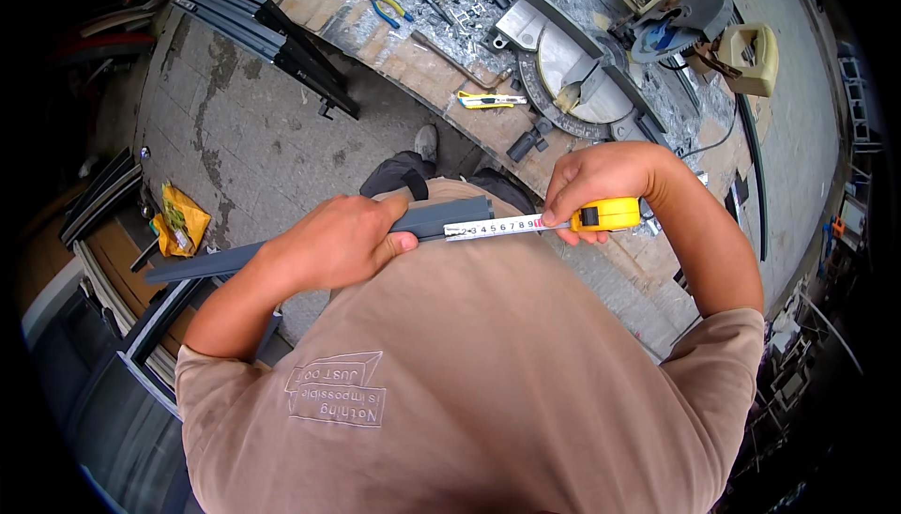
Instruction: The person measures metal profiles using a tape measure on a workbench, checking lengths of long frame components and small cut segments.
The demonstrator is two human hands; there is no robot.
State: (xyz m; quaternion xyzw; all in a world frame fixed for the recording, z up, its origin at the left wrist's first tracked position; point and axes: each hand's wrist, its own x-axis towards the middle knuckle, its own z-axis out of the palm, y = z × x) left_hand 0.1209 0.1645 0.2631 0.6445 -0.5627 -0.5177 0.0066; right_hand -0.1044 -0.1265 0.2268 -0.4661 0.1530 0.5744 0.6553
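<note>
My left hand is wrapped round a long dark grey profile bar, which runs across in front of my body and out past my left forearm. In my right hand is the pulled-out white blade of a tape measure with a yellow case. The case sits just right of the fingers, at the heel of the hand. The blade reaches left to the bar and lies along its near side, close to the bar's right end. My left thumb rests on the bar, short of the blade's tip.
A mitre saw stands on the littered workbench ahead. Nearby lie a yellow utility knife, pliers and a metal rod. More grey profiles stick out at the far left, above a yellow bag on the floor.
</note>
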